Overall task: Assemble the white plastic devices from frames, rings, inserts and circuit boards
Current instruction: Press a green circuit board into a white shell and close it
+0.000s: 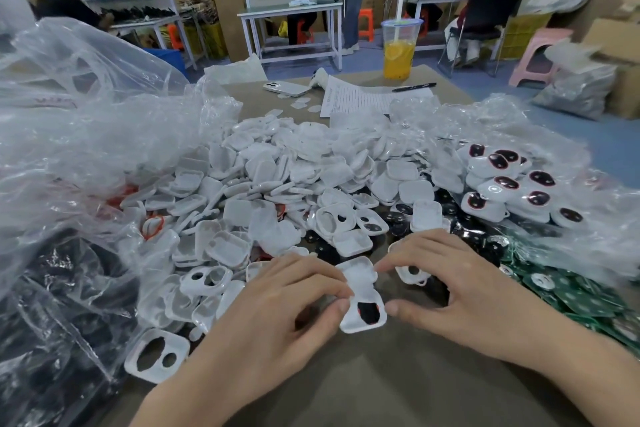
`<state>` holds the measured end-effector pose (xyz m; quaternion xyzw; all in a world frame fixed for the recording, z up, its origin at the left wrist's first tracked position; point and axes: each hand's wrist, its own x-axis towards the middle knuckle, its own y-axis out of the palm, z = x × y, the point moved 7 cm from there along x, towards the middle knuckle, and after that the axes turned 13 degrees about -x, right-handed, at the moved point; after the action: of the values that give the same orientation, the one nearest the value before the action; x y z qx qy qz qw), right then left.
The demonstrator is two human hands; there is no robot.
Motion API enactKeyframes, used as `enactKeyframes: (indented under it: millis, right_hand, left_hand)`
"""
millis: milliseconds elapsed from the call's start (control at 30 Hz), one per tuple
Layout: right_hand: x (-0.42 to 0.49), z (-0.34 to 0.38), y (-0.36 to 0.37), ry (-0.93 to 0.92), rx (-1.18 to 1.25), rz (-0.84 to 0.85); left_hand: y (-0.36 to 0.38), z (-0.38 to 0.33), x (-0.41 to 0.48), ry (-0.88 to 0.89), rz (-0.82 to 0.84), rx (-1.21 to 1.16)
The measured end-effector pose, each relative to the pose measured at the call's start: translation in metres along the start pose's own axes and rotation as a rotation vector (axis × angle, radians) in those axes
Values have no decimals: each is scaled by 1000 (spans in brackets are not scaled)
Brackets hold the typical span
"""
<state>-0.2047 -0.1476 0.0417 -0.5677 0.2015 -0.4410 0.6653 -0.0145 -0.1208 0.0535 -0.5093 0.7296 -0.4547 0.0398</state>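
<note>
Brown tabletop (381, 374) carries a heap of white frames (277, 163); at its near edge, left hand (277, 305) and right hand (460, 291) pinch one white device (360, 282) between fingertips.

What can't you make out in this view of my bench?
Head view:
- White device: its edges are hidden under the fingertips of the left hand and right hand.
- Paper sheet: print too small to read.
- Dark parts at left: blurred by the crumpled plastic bag.
- Green circuit boards: pile cut off by the right edge.
</note>
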Motion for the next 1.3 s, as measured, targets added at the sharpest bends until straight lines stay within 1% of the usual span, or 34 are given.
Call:
enactKeyframes:
  millis: [133, 300, 500, 633, 933, 1300]
  right_hand:
    - [2, 5, 4, -42, -35, 34]
    - [2, 7, 6, -76, -53, 46]
    - [3, 12, 10, -118, -79, 49]
    - [4, 11, 13, -130, -89, 71]
    - [3, 11, 12, -150, -68, 40]
    - [2, 15, 12, -197, -56, 42]
  left_hand:
    - [0, -2, 1, 18, 5, 33]
    - [6, -4, 2, 35, 58, 75]
    - [8, -4, 2, 15, 41, 46]
    - [10, -5, 3, 25, 46, 67]
    - [13, -5, 3, 53, 56, 85]
    - [16, -3, 3, 21, 98, 108]
